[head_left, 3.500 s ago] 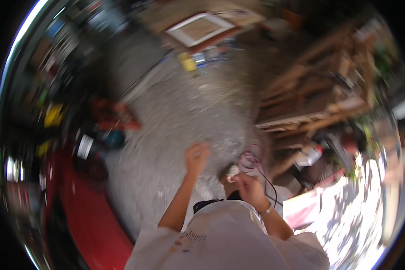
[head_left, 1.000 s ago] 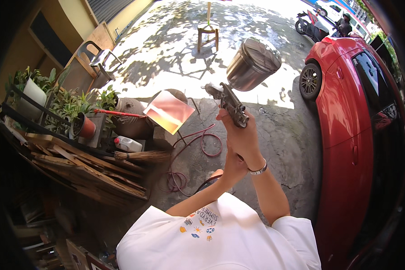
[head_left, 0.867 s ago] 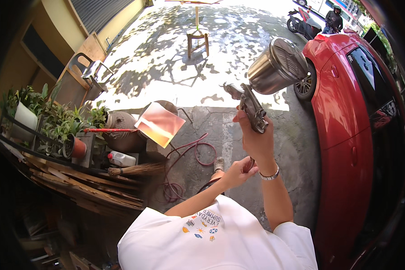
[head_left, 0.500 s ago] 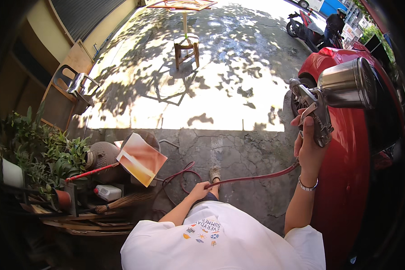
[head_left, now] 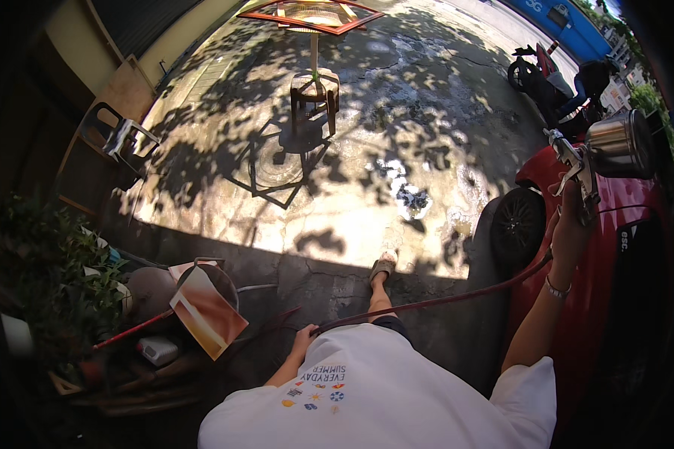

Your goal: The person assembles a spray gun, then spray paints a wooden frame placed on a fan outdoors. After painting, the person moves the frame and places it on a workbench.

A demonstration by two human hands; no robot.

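Note:
Up at the right, my right hand [head_left: 571, 224] is closed round the grip of a metal spray gun [head_left: 583, 173]. A shiny steel cup is fixed to the gun and lies tilted toward the right. A dark red hose [head_left: 442, 297] runs from below the gun, across my front, to my left hand [head_left: 302, 343], which is closed around it near my waist. Ahead, a reddish-brown frame [head_left: 344, 28] lies on a round support above a post, which rises from a stool [head_left: 314, 81].
A red car [head_left: 532, 168] stands close on my right, with a parked motorcycle and a person [head_left: 593, 81] beyond it. On the left are a chair [head_left: 116, 138], plants [head_left: 52, 277], a patterned sheet [head_left: 210, 314] over a round container, and a white jug [head_left: 157, 349]. Leaf shadows mottle the concrete.
I have come forward, one foot now at the sunlit edge. The frame and stool appear nearer. My right hand has moved up and right with the spray gun; my left still holds the hose.

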